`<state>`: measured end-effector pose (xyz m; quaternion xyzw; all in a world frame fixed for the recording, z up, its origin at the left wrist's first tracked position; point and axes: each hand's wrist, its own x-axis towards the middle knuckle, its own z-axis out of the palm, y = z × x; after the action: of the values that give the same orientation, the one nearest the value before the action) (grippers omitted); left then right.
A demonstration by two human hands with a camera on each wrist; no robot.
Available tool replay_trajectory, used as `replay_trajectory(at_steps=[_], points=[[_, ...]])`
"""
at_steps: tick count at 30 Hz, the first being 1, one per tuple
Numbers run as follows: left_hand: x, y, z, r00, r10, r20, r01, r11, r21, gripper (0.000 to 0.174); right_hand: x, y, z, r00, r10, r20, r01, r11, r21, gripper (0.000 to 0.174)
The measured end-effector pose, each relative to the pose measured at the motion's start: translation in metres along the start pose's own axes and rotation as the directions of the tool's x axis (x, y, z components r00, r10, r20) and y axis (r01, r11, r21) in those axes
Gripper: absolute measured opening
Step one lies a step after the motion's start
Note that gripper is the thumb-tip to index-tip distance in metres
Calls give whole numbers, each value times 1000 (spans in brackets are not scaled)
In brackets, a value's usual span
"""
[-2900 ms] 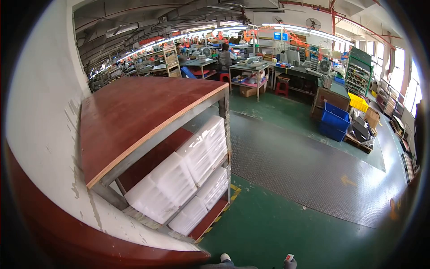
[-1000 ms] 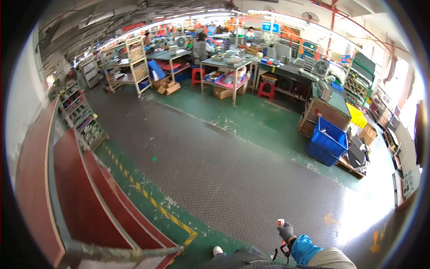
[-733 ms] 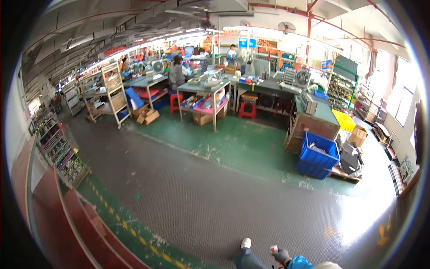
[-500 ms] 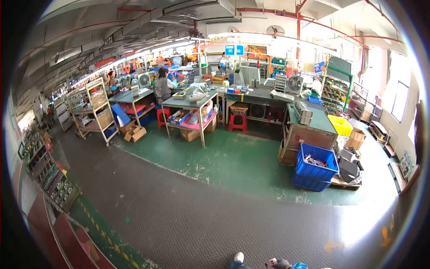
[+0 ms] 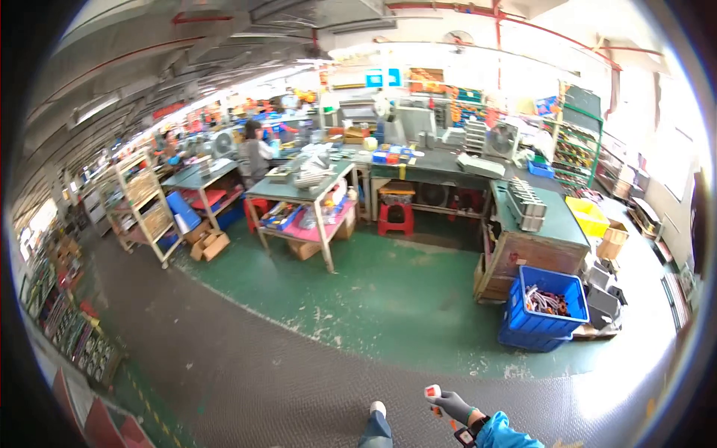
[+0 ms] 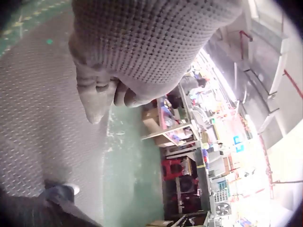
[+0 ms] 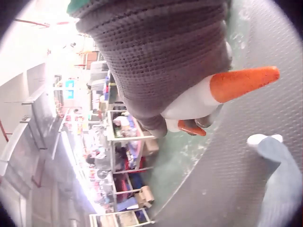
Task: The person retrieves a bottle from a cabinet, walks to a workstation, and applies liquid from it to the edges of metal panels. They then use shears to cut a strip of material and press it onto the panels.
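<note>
Blue crate [image 5: 543, 310] beside wooden bench [image 5: 532, 250].

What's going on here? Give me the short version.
A person in grey gloves stands on the studded floor of a workshop, one shoe forward. The right hand grips a small white and orange tool. The left hand hangs loosely curled and holds nothing. Ahead are a work table and, to the right, a blue crate with parts in it.
</note>
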<state>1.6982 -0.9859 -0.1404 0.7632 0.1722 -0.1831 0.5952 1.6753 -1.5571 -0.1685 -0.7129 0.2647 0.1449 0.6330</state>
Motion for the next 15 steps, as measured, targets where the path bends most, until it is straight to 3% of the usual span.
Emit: replay_trajectory(at_steps=[1, 3, 5, 7, 9, 11, 13, 14, 15], points=[[21, 57, 21, 997, 76, -3, -73, 974, 216, 32, 11, -37, -1, 999, -8, 44, 7, 1000, 27, 39], [109, 106, 65, 979, 175, 107, -173, 984, -30, 34, 42, -93, -15, 993, -33, 115, 28, 999, 37, 38], [176, 184, 133, 870, 420, 257, -453, 888, 81, 35, 73, -127, -28, 980, -95, 175, 91, 995, 29, 38], [227, 277, 207, 742, 283, 608, -560, 760, 329, 54, 82, -188, -49, 963, -147, 227, 145, 989, 25, 40], [252, 341, 301, 538, 360, 763, -646, 757, 99, 56, 99, -222, -71, 964, -178, 198, 175, 984, 34, 41], [255, 401, 383, 349, 233, 908, -588, 809, 18, 53, 118, -243, -92, 954, -241, 177, 238, 971, 36, 44], [272, 427, 455, 153, 167, 974, -596, 802, -44, 51, 146, -255, -119, 964, -198, 175, 194, 980, 41, 45], [287, 439, 486, 123, 147, 981, -596, 801, -46, 51, 161, -259, -134, 964, -163, 211, 163, 986, 18, 46], [304, 449, 517, 15, 25, 1000, -679, 734, -9, 52, 180, -261, -148, 964, -191, 186, 192, 981, 13, 49]])
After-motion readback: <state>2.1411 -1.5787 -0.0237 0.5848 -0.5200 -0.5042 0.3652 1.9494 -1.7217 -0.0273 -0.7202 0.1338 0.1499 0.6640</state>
